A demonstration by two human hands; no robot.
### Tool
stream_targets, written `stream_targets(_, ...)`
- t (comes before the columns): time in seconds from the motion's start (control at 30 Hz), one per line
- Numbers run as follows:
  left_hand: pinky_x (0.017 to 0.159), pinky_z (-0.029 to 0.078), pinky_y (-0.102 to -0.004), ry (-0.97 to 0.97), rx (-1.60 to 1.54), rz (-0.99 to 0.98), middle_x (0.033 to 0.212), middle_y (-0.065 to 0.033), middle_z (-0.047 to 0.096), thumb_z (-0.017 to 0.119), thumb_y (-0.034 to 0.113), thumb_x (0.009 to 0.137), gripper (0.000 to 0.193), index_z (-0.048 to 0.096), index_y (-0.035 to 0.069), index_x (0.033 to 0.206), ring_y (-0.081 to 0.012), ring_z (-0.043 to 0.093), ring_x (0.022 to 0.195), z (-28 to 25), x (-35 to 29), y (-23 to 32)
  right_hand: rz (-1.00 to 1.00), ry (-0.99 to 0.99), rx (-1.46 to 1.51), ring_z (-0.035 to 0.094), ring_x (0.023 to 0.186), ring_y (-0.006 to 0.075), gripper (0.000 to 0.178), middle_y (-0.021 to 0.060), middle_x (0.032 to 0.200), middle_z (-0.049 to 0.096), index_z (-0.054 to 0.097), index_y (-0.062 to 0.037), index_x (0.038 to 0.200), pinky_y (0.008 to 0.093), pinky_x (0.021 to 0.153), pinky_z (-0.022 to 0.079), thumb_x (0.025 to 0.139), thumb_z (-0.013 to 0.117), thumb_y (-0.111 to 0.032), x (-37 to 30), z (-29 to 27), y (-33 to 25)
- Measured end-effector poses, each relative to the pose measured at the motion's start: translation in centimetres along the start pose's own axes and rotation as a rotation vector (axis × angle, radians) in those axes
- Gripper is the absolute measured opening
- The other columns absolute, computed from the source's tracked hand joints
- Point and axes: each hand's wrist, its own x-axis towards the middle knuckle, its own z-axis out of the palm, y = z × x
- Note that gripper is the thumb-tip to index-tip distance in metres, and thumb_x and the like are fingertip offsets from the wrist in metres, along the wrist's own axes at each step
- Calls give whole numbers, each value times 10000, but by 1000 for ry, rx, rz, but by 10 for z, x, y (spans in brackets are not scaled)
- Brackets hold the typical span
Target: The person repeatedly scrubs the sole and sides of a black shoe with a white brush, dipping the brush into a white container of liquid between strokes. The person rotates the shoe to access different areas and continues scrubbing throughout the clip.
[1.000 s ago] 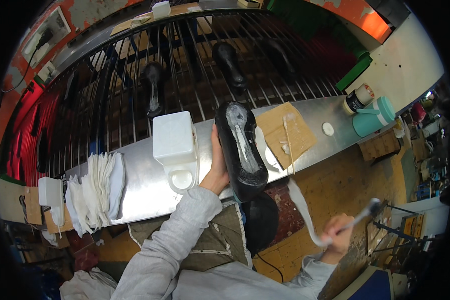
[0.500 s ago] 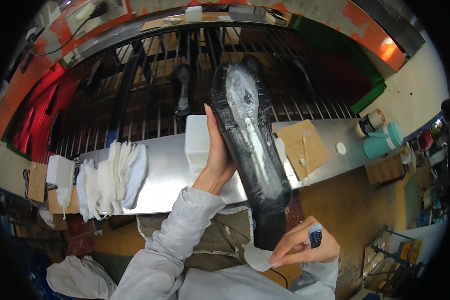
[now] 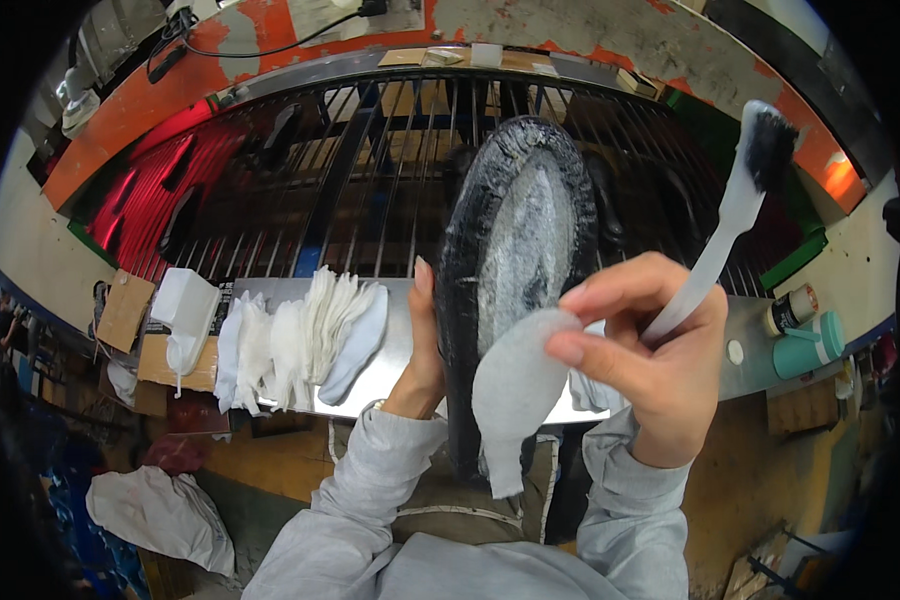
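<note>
One shoe [image 3: 515, 250] raised — one insole [image 3: 515, 385]

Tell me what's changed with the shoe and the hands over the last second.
The left hand lifted the black shoe off the steel bench toward the camera. The right hand rose from the lap, bringing the brush and white insole piece against the sole. Both grips held.

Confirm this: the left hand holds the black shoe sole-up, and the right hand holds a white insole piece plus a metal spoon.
Not a spoon. The head view shows the right hand holding a white-handled brush with dark bristles, along with the white insole piece. The left hand does hold the black shoe sole-up.
</note>
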Motion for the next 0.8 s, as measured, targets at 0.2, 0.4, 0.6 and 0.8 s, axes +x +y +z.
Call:
stream_targets(0.2,1111,440,-472,-75,103,82,1486,-196,457,296,839,887,999,353,77,1532,-346,496,1338,-9,-19,5,18,119,-170,629,710,48,241,52,840,724,703,13,936,161,626,416,739,841,14,19,16,-5)
stream_targets(0.4,1146,413,-488,-66,104,103,1535,-204,397,313,864,858,1042,290,102,1568,-349,462,1377,-13,-40,-1,-56,184,-313,498,646,-4,296,24,852,706,707,-1,970,163,588,362,723,870,-6,23,27,8)
stream_targets(0.6,983,568,-419,129,122,58,1406,-219,543,224,858,895,1052,367,16,1510,-301,618,1227,-12,-65,-2,-342,259,-584,290,602,-2,497,-55,885,491,679,-38,1093,153,577,244,653,908,-7,32,28,39)
stream_targets(0.8,907,593,-389,357,-49,46,1290,-190,621,246,798,943,964,430,2,1455,-274,681,1088,-17,-69,-1,0,-11,-413,316,683,18,1014,-39,1096,400,503,-30,1381,160,618,277,517,1013,-180,-8,34,57)
